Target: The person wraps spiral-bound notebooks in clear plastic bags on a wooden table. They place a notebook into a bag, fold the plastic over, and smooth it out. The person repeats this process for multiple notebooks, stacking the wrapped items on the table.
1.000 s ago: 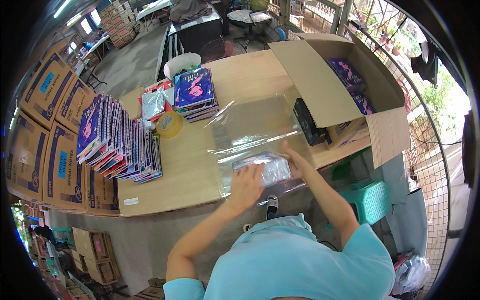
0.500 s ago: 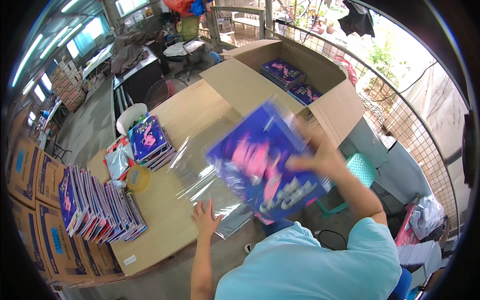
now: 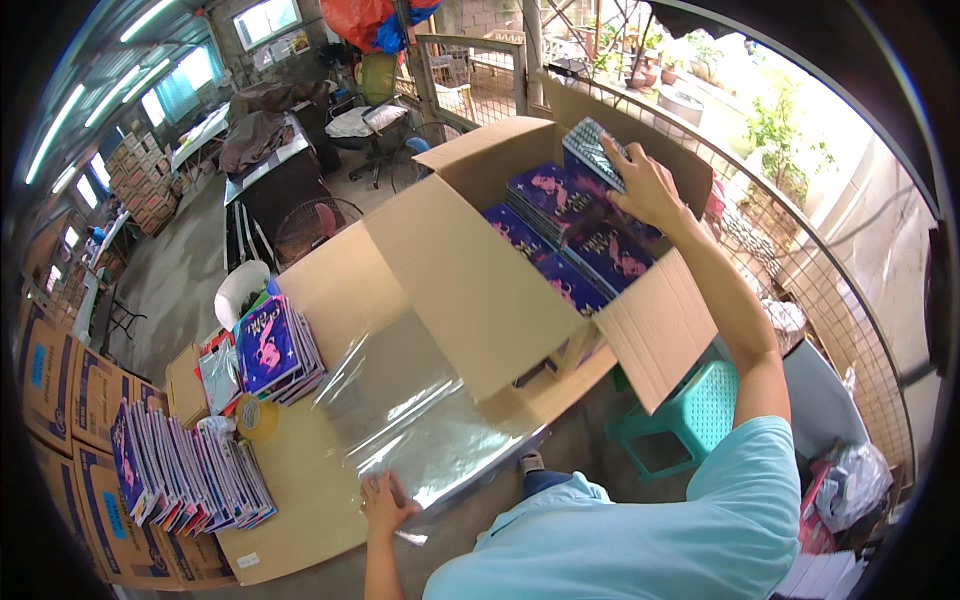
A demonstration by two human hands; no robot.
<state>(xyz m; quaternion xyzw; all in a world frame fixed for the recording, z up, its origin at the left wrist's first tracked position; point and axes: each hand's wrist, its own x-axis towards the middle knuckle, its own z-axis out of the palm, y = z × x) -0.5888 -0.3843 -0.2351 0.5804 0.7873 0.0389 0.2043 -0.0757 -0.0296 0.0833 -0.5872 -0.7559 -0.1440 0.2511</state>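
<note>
My right hand [image 3: 648,188] reaches into the open cardboard box [image 3: 470,285] and grips a purple spiral notebook [image 3: 592,155], tilted up at the box's far right. Whether it holds one notebook or several I cannot tell. Below it in the box lie stacks of notebooks [image 3: 555,195] with purple covers and pink figures. My left hand [image 3: 386,503] lies with fingers extended on the near edge of a clear plastic sheet [image 3: 420,430], which is spread over the tabletop and shines with reflections.
At the table's left stand a row of spiral notebooks [image 3: 190,470], a notebook stack [image 3: 275,345] and a tape roll [image 3: 257,418]. Closed cartons [image 3: 105,490] rise beyond the left edge. A teal stool [image 3: 690,415] stands under the box's right flap, beside a wire fence.
My right hand has carried the notebook from above the plastic sheet up and away into the box. My left hand stays on the sheet, and the view has shifted.
</note>
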